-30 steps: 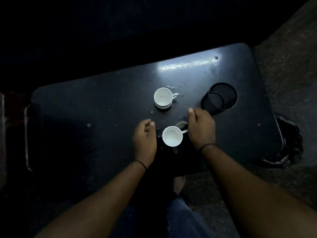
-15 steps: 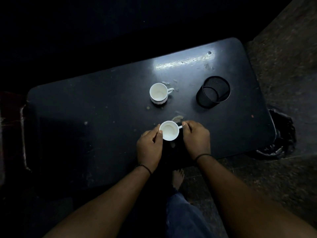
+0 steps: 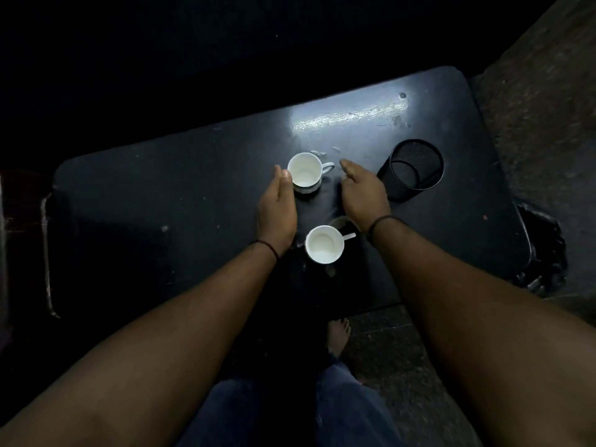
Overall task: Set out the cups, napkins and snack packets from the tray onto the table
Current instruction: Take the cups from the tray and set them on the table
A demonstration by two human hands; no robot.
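— Near the middle of the frame, both hands flank the far cup (image 3: 304,173): why?

— I judge they are lining up to take it. The left hand (image 3: 276,210) has its grip open, fingertips at the cup's left wall, touching or nearly so. The right hand (image 3: 362,192) hangs open too, fingers spread just right of the handle, holding nothing.

— And the near cup (image 3: 324,244)?

— It stands upright between the two wrists, handle pointing right, nobody gripping it.

— Anything else on the surface (image 3: 180,201)?

— A black mesh pot (image 3: 414,166), tilted, at the right. No napkins or snack packets show, and I cannot make out a tray.

— The room?

— Very dim. The dark surface is scuffed, with a glare streak toward the top; rough floor (image 3: 541,117) shows at the right.
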